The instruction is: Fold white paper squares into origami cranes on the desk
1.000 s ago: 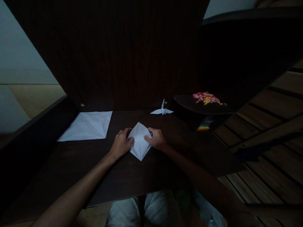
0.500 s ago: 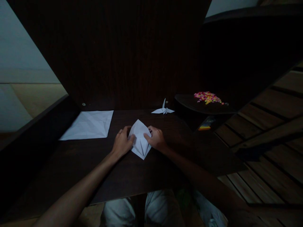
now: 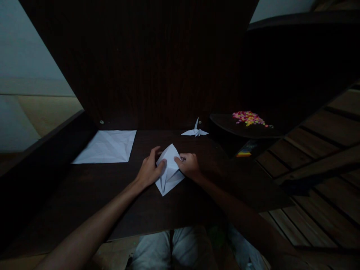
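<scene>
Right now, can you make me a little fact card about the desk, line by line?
Left grip: on the left side of the folded paper, thumb on top
Right grip: on its right side, thumb on top
Paper colour: white
Sheet: white, creased, lying at the left of the desk
Bird: white, folded, near the back
Shelf: at the right
Bits: pink, red and yellow, piled on the shelf
Light: dim
</scene>
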{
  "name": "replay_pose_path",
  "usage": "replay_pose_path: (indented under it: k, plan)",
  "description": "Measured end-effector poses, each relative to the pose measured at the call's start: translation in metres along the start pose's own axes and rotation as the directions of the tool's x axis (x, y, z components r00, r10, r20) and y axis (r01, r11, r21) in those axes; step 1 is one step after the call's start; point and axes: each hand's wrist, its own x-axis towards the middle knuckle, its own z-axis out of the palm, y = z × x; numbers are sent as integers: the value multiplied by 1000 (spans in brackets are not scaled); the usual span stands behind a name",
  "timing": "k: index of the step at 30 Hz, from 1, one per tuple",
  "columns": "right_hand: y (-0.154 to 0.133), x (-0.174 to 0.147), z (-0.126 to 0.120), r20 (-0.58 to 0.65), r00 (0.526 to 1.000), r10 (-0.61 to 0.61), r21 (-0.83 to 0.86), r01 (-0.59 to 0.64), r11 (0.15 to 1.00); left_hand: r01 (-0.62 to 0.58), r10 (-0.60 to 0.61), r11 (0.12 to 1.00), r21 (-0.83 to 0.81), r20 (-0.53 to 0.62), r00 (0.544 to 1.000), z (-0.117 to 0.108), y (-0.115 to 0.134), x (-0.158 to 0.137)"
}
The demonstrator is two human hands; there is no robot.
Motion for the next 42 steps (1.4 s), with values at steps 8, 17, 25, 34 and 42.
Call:
replay_pose_path:
  k: [8,17,25,34,42]
  plan:
    - [-1,-1,0,-44,999,11,6,-11,1000,-20,16,989,-145,-25,1000,-6,2,-2]
    - [-2,0,-3,-47,996,72,9,-71,997,19,-46,977,-211,-126,991,-7,-9,4]
    - [-3,-1,-2,-29,998,60,58,-58,997,-4,-5,998,-68,-123,992,-12,-4,5]
    - [-5,-4,-3,7,1000,-7,104,6,995,-24,40,992,126,-119,992,-13,-9,6]
    - [-1,-3,0,10,999,-49,110,48,993,-44,65,978,202,-95,993,-14,-7,6]
